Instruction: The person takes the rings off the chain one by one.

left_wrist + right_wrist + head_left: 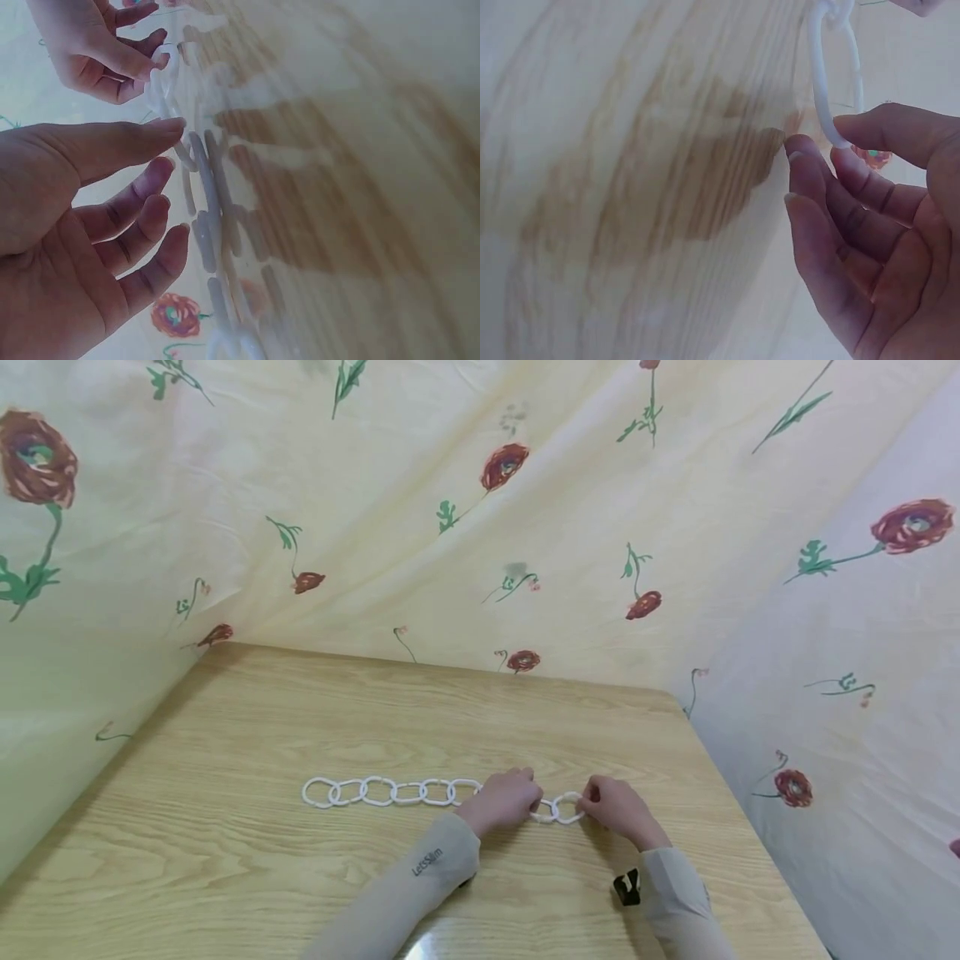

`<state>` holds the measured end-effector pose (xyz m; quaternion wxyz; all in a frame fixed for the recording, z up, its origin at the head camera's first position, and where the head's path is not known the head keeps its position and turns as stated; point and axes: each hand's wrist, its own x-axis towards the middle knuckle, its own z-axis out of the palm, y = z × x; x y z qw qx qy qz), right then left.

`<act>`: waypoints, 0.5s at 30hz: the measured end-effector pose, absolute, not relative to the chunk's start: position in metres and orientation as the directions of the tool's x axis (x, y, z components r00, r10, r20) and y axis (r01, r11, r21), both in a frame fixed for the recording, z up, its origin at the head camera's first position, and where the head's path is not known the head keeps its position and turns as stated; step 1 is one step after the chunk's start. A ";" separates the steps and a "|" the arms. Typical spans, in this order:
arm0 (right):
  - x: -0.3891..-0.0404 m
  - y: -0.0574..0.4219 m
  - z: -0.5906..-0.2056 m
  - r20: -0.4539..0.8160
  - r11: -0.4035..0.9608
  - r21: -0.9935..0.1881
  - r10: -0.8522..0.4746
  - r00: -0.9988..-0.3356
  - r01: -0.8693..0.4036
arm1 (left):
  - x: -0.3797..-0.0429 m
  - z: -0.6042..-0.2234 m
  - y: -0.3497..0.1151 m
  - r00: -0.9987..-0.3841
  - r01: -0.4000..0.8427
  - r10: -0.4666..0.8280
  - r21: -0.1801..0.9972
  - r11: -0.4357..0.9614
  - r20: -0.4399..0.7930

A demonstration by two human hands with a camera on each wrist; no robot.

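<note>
White plastic chain (423, 792): stretched in a near-straight row across the wood-grain table (225, 868)
Left hand (501, 799): seems to pinch the chain near its right end, forefinger hidden
Right hand (618, 810): thumb and forefinger grip the end link (821, 82)
Row: seemingly almost laid out, visible links joined
Right end: not yet released

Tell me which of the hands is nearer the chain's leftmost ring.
Left. The left hand is on the white chain, right of the leftmost ring; the right hand is farther off, pinching the ring at the opposite end.
</note>
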<state>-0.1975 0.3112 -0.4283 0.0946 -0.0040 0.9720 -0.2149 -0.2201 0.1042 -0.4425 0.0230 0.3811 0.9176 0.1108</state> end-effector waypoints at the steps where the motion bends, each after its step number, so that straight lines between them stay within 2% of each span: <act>1: -0.198 0.311 -0.427 -0.181 0.907 -0.420 -0.042 -0.983 0.038 | -0.220 -0.442 0.104 -0.712 0.689 0.701 0.227 0.688 0.036; 6: -0.200 0.308 -0.424 -0.129 0.885 -0.464 -0.037 -0.991 0.027 | -0.221 -0.434 0.098 -0.720 0.682 0.693 0.231 0.694 0.045; 11: -0.199 0.302 -0.420 -0.038 0.839 -0.544 -0.038 -0.999 -0.011 | -0.222 -0.429 0.092 -0.735 0.664 0.673 0.296 0.687 0.085; 15: -0.198 0.295 -0.418 0.004 0.827 -0.562 -0.010 -1.000 -0.011 | -0.222 -0.428 0.090 -0.747 0.647 0.659 0.335 0.685 0.093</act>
